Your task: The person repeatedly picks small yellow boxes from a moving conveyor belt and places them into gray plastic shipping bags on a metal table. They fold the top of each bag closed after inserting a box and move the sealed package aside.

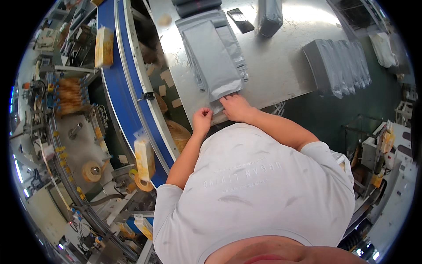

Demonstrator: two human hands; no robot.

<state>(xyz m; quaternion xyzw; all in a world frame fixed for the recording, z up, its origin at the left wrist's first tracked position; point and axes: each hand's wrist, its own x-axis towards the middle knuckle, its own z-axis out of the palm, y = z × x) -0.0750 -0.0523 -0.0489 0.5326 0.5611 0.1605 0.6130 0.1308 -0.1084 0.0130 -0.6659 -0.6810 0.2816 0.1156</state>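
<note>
A stack of flat grey plastic bags (211, 57) lies on the metal table in front of me, the top one reaching to the table's near edge. My right hand (236, 108) is at the near end of the top bag, its fingers curled onto the plastic there and partly hidden by it. Just left of it, my left hand (203, 119) is closed in a pinch at the corner of the bag's thin flap. What lies inside the top bag cannot be seen.
On the metal table (281, 66) are a dark phone (240, 20), a grey package (270, 17), black rolls (198, 6) and a row of grey bags (338, 66) at the right edge. Left runs a blue conveyor (121, 88) carrying yellow-and-white boxes (104, 47). Machinery stands beyond it.
</note>
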